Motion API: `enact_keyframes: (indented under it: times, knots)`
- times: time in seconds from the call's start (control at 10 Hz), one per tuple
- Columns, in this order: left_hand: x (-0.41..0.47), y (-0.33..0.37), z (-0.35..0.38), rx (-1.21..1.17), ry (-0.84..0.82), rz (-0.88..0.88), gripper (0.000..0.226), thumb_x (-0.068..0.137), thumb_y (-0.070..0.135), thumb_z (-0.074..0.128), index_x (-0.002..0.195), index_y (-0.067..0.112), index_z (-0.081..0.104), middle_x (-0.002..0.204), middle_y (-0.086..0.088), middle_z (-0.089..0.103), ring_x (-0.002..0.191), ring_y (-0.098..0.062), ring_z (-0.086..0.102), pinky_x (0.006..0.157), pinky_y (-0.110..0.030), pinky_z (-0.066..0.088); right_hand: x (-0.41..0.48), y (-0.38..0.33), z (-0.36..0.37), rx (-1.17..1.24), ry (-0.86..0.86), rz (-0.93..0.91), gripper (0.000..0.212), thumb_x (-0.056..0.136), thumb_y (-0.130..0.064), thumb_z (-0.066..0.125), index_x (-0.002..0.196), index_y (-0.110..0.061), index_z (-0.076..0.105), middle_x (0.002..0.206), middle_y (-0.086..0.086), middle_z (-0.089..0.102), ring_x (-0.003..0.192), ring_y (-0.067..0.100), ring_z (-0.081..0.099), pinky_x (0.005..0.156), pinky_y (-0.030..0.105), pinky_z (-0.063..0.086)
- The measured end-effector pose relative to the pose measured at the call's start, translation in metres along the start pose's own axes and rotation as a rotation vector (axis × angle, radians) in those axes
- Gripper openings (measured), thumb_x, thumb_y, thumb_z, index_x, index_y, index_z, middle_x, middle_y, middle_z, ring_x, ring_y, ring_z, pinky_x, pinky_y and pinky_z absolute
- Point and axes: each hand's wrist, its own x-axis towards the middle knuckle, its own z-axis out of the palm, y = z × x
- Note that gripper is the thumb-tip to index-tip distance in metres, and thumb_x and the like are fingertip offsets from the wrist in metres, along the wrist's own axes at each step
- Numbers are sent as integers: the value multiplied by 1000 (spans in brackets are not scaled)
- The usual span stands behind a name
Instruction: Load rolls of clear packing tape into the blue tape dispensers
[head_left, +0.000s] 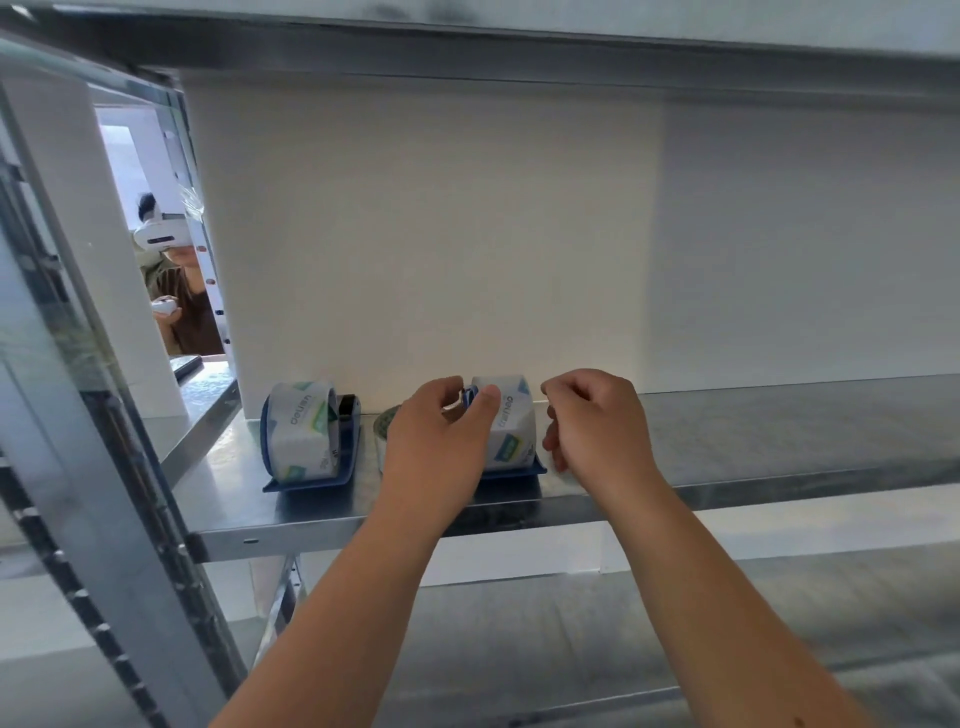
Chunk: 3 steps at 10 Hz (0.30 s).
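Two blue dispensers are seen on the grey metal shelf. Each is loaded with a clear roll wrapped in white, printed with grey lettering and green-and-blue patches. Behind the shelf, a white wall is seen, cream-tinted at its middle.

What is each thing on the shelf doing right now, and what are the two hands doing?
Left dispenser: standing on the shelf, tape roll loaded, nobody touching it.
Right dispenser: standing on the shelf, tape roll in it.
Loose tape roll: on the shelf between the dispensers, mostly hidden.
Left hand: pinching the top of the right dispenser.
Right hand: curled beside the right roll; contact unclear.
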Motion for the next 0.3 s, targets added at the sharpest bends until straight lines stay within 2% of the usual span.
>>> enact_keyframes:
  times: [0.1,0.2,0.3]
  knots:
    - [-5,3,-7,-26,-11,49,57,99,44,64,151,23,52,150,8,58,131,-9,56,105,-28,42,-12,-8,0,56,104,-99,19,99,-22,58,87,-16,70,76,0,70,70,18,66,65,32,56]
    - [-10,4,-17,-62,-22,67,54,98,41,66,149,29,52,150,10,57,131,-5,54,110,-31,44,-24,-12,3,102,139,-79,13,98,-23,60,99,-23,73,97,-7,74,93,15,70,82,34,60]
    - [-14,2,-24,-112,-4,104,50,99,34,67,147,31,53,143,13,58,126,-1,52,104,-24,42,-34,-12,8,86,207,-80,20,99,-26,60,114,-24,72,114,-8,72,106,10,66,94,32,57]
